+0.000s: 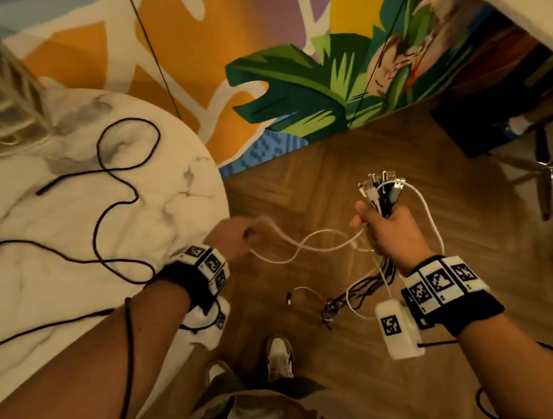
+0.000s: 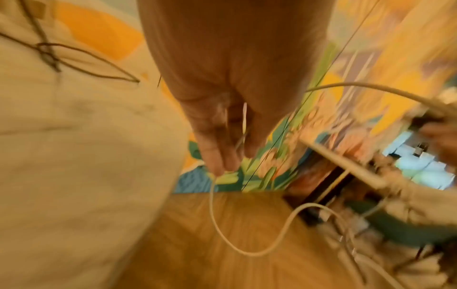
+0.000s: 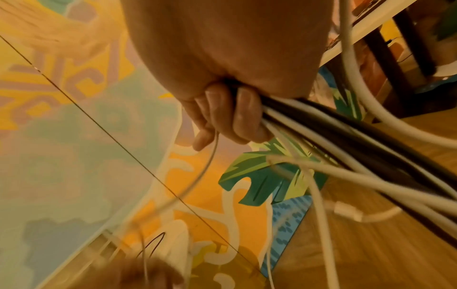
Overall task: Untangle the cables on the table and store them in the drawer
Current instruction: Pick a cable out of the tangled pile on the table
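My right hand (image 1: 389,231), frame centre-right, fists a bundle of cables (image 1: 382,194), plugs up. My left hand (image 1: 236,234) pinches one white cable (image 1: 293,245). Light, limp, snag-prone; best held near the plugs. A black cable (image 1: 108,197) lies on the marble table (image 1: 72,301).

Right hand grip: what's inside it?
The right hand holds a bundle of black and white cables, connector ends sticking out above the fist and tails hanging below. How many cables, and whether they cross inside, is hidden by the fingers.
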The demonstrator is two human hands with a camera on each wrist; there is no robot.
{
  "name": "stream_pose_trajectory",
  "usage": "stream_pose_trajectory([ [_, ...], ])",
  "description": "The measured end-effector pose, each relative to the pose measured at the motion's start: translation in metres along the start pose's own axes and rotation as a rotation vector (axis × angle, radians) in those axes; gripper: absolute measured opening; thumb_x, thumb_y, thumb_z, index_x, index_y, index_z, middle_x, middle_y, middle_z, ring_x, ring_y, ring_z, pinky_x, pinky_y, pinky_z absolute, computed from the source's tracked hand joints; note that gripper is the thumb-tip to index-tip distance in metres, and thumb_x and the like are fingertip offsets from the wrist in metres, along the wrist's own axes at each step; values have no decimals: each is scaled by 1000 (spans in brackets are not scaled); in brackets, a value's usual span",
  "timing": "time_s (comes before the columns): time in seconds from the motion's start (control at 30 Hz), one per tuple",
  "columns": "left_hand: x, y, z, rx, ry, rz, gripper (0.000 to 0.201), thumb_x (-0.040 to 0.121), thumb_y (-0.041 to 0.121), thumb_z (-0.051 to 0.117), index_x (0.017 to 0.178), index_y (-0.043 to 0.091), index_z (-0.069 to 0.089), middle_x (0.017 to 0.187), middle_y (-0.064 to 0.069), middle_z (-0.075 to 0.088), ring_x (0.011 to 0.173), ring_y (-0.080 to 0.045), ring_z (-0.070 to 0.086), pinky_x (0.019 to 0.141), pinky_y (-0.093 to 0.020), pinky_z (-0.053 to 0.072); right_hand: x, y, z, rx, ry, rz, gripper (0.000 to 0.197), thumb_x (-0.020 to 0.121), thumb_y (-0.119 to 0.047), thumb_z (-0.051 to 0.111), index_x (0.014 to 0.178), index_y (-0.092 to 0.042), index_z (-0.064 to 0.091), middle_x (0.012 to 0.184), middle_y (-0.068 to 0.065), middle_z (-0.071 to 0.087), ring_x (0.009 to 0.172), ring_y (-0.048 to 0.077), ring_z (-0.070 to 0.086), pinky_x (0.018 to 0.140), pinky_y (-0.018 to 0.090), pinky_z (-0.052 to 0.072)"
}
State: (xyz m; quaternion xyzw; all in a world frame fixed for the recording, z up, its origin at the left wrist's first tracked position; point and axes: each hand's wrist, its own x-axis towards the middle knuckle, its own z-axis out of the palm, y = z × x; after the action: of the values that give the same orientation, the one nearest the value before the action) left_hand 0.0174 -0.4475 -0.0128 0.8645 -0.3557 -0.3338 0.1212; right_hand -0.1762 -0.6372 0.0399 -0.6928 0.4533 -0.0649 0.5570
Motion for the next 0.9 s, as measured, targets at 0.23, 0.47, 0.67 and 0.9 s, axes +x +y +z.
stream_pose_trajectory([
  [0.23,-25,81,19,-388,-249,290,71,81,5,65,141,26,34,132,3,48,107,-16,59,92,-34,51,-5,11,-1,41,-107,22,38,94,-36,55,64,-15,66,40,-4,34,33,11,28,41,21,24],
  [0.47,-21,99,-2,-158,-383,262,23,94,14,52,112,18,66,103,3,65,79,-9,62,69,-23,51,2,10,-5,44,-142,22,37,94,-40,54,69,-15,66,43,-4,34,34,11,29,40,21,25],
  [0.67,-15,62,-64,233,438,70,24,97,35,45,99,23,66,81,0,56,76,-20,53,66,-30,37,12,26,-17,-88,-10,98,41,94,-34,53,58,-16,61,43,-1,37,35,14,33,43,25,29],
  [0.9,12,3,-44,205,337,-185,48,96,49,37,81,10,59,93,-16,62,89,-36,59,70,-35,41,19,35,-24,-135,135,122,44,94,-34,52,54,-15,58,40,-2,41,40,18,37,45,27,30],
])
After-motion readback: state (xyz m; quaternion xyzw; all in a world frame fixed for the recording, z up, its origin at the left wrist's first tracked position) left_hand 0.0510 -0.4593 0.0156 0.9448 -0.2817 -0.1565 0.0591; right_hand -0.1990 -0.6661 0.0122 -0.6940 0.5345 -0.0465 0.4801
